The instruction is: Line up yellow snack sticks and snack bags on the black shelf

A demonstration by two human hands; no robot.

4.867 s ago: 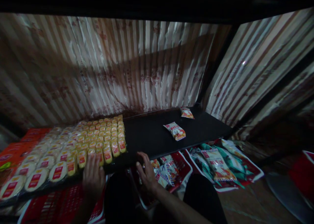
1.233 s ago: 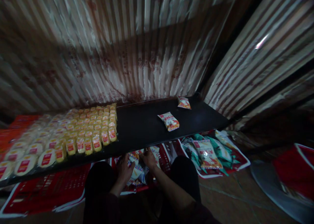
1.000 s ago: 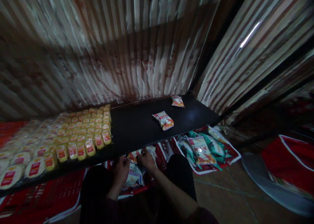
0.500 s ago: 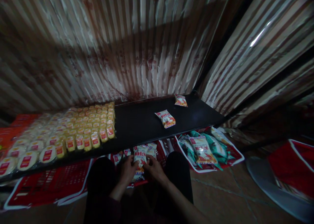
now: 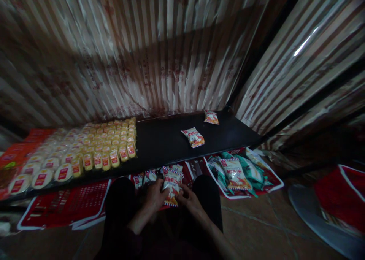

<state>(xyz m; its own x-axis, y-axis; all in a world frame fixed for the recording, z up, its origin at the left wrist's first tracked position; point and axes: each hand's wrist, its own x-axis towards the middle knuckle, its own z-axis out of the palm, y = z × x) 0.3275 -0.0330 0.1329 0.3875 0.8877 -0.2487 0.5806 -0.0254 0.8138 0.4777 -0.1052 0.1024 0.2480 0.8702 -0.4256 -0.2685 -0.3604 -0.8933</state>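
Left hand point(image 5: 155, 195) and right hand point(image 5: 189, 195), down among loose packets point(image 5: 150, 175) in the near basket point(image 5: 188, 173) a second ago, now have one snack packet point(image 5: 172, 187) between them at 6 o'clock of the view, their grip closed on its opposite sides. From it, the wrapped cakes point(image 5: 98, 144) at 10 o'clock look fully set in rows. At 1 o'clock, just two like packets point(image 5: 194, 137) lie apart on the shelf point(image 5: 162, 138); plenty seem left, counting the right basket point(image 5: 241, 195) at 3 o'clock.
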